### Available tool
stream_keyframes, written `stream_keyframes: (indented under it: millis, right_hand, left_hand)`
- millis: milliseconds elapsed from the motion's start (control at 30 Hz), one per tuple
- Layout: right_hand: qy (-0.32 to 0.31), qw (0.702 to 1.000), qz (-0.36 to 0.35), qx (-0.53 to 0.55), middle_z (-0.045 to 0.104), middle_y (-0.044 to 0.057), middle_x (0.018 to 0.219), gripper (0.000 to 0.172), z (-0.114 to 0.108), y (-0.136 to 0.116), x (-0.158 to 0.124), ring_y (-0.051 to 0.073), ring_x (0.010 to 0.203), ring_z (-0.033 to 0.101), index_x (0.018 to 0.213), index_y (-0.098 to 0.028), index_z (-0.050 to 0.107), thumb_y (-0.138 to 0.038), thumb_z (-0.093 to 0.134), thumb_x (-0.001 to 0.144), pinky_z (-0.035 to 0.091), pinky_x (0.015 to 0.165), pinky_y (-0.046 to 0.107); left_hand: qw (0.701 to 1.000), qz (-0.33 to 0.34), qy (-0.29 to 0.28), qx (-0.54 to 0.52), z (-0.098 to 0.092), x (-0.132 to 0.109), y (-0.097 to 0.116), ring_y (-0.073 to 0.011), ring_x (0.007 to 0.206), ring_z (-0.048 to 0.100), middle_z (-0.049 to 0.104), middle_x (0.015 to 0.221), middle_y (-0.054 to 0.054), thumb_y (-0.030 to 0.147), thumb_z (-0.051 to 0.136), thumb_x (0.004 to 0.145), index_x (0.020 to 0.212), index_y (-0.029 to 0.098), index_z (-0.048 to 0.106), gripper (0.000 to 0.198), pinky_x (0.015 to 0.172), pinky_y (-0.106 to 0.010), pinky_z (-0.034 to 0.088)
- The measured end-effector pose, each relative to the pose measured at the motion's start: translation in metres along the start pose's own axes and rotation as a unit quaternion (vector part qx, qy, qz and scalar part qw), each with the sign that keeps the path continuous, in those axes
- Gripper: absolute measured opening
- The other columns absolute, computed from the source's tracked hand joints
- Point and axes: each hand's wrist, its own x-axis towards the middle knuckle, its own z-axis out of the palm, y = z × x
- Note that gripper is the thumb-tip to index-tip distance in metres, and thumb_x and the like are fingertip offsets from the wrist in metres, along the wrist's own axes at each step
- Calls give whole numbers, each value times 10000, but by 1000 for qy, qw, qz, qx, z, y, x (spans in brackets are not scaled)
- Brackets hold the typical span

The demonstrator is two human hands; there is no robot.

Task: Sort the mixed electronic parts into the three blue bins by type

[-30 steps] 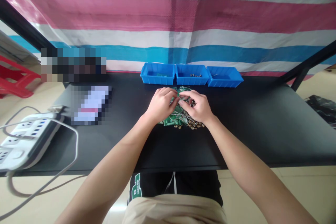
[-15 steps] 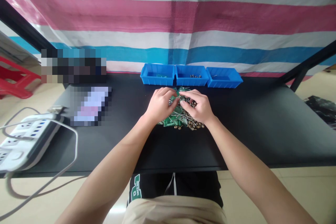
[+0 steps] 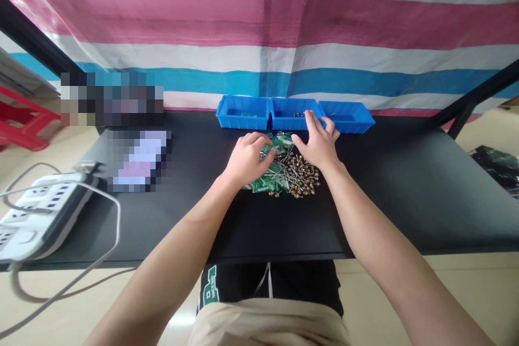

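A mixed pile lies on the black table: brass-coloured screws with heads (image 3: 304, 175), thin silver nails or pins (image 3: 279, 173) and small green plastic pieces (image 3: 263, 184), perhaps wall plugs. My left hand (image 3: 250, 158) rests at the pile's left side, thumb and fingers curled in; what they pinch is too small to name. My right hand (image 3: 320, 140) reaches past the pile, fingers apart, its fingertips over the front of the middle blue bin (image 3: 290, 122). That bin holds a few brass-coloured pieces. Nothing shows in the right hand.
Beside the middle bin stand a left blue bin (image 3: 242, 120) with some green pieces and a right blue bin (image 3: 352, 125) with a thin pin. A white power strip (image 3: 36, 216) with cables sits at the left edge. A red stool (image 3: 28, 119) stands beyond.
My right hand has left the pile, moving up and right to the middle bin, its fingers spreading. More screws show where it was. My left hand stays nearly in place.
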Motion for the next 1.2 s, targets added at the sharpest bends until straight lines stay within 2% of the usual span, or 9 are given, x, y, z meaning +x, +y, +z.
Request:
stream_keyframes:
  millis: [300,400,500,600,700,767,833,1000,1200]
  right_hand:
    - [-108,990,11,-94,307,124,1640,687,-5,-9,2,438,1401,258,1558,-200,352,-542,385,963,328,1037,681]
    - [-105,989,5,-100,275,143,1649,707,-2,-7,1,450,1396,257,1560,-204,342,-566,395,955,343,1021,686]
    - [-75,993,-3,-86,264,172,1643,703,2,-3,0,462,1384,268,1550,-205,356,-561,424,947,347,1003,699]
    - [-22,999,-19,-41,350,179,1596,641,2,-1,0,435,1355,324,1485,-188,454,-514,483,935,350,1027,668]
    - [13,997,-71,34,616,163,1324,432,-4,-1,-1,355,1224,478,1255,-173,644,-422,533,920,394,1043,564]
    - [-11,991,-109,75,698,130,1065,285,-11,-2,-2,298,1065,564,1055,-171,704,-363,552,910,448,991,485]
    - [-67,985,-130,93,698,100,924,215,-17,-3,-4,263,946,595,946,-170,706,-342,588,893,486,910,433]
    - [-197,970,-112,86,696,95,992,230,-26,-7,-10,259,961,641,971,-175,703,-369,688,849,507,833,387]
    - [-218,965,-92,114,692,82,975,139,-24,-12,-11,229,895,652,917,-175,708,-300,663,874,502,801,364]
  left_hand:
    - [1000,9,-5,-5,4,-1,-1,-262,1001,665,701,1064,-113,251,599,923,990,163,649,122,906,-451,543]
    - [1000,9,-8,-7,4,-1,-2,-255,998,666,702,1064,-108,252,601,923,986,168,652,117,910,-445,546]
    - [1000,12,-12,-7,3,-1,-2,-257,1010,666,700,1076,-114,254,601,924,996,164,660,129,919,-451,549]
    - [1000,15,-17,-2,3,-1,-3,-264,1019,666,700,1087,-120,249,605,920,1004,157,671,141,924,-461,552]
    - [1000,14,-21,4,4,-2,-4,-274,1023,666,702,1097,-126,243,619,912,1011,149,686,152,925,-472,556]
    - [1000,12,-25,7,4,-2,-5,-279,1026,666,703,1106,-126,242,629,906,1020,150,694,160,927,-480,557]
    - [999,11,-29,9,4,-2,-6,-279,1033,665,703,1113,-123,243,635,902,1028,158,700,165,930,-483,558]
    - [999,10,-34,11,5,-3,-6,-285,1047,662,699,1132,-126,246,628,903,1038,161,708,178,936,-487,559]
    - [999,12,-33,14,5,-2,-6,-291,1039,662,701,1119,-130,255,625,905,1046,160,711,190,928,-492,561]
